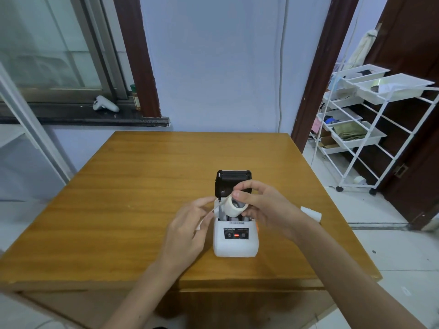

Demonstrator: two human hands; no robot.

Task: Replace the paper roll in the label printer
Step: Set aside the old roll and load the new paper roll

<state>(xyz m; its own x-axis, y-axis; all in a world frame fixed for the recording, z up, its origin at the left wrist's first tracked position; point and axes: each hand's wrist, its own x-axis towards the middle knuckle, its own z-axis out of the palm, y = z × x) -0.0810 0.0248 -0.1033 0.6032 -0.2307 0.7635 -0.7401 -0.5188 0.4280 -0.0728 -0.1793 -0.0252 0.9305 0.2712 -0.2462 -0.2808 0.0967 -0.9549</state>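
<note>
A small white label printer (235, 243) stands on the wooden table (142, 186), its black lid (233, 180) tipped up and open at the back. A red light glows on its front panel. My right hand (263, 207) holds a white paper roll (231, 205) just above the open paper bay. My left hand (187, 231) pinches the roll's loose paper strip (209, 213), which runs from the roll down to the left. A second white roll (311, 213) lies on the table to the right of my right wrist, partly hidden.
A white wire rack (361, 129) with trays stands at the right beside a dark door. A window sill (83, 115) at the back left carries a white controller and a small bottle. The table's right edge borders a tiled floor.
</note>
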